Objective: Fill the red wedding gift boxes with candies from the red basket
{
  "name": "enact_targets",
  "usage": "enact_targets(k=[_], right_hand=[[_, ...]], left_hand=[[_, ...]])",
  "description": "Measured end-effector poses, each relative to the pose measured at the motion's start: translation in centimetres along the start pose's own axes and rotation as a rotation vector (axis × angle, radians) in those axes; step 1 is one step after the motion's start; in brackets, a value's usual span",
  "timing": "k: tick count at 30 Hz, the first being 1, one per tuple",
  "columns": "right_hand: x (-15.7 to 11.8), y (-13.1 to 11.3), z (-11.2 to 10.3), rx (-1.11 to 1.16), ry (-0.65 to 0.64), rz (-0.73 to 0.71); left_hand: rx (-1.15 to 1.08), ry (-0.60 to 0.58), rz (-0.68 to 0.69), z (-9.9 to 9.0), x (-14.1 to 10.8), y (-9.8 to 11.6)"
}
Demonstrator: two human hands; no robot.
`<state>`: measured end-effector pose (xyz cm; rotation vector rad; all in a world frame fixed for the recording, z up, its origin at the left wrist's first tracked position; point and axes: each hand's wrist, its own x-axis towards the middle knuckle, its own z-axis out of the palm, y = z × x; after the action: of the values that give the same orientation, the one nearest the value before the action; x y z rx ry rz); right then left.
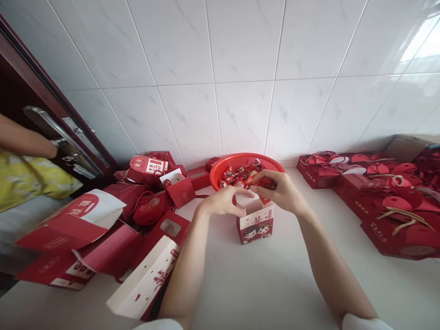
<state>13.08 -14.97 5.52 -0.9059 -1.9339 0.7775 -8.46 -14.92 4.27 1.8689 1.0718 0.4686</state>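
Note:
A small red and white box [256,224] with two cartoon faces stands upright on the white table, its top open. At the box's upper left edge is my left hand [228,200], thumb and fingers apart. My right hand [280,190] is over the box's right side, fingers bent toward the thumb; whether anything small lies between them I cannot make out. Right behind the hands, a red plastic basket [225,161] holds several wrapped candies [240,175]. The box's inside is mostly hidden by the hands.
Several red boxes [151,206] lie in a heap on the left, with a long white-sided box [147,279] near my left forearm. Rows of red boxes with cords [395,201] stand at right. A person's arm [25,137] is by the door handle; a tiled wall rises behind.

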Motion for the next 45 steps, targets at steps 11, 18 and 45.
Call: enact_targets(k=[11,18,45], right_hand=[[0.3,0.4,1.0,0.074,-0.073,-0.075],[0.1,0.5,0.8,0.131,-0.108,0.011],[-0.3,1.8,-4.0,-0.156,-0.212,0.008]], left_hand=[[-0.028,-0.003,0.033,0.1,0.1,-0.3],[0.039,0.033,0.014,0.0,0.1,-0.4],[0.099,0.044,0.114,0.2,0.3,-0.2]])
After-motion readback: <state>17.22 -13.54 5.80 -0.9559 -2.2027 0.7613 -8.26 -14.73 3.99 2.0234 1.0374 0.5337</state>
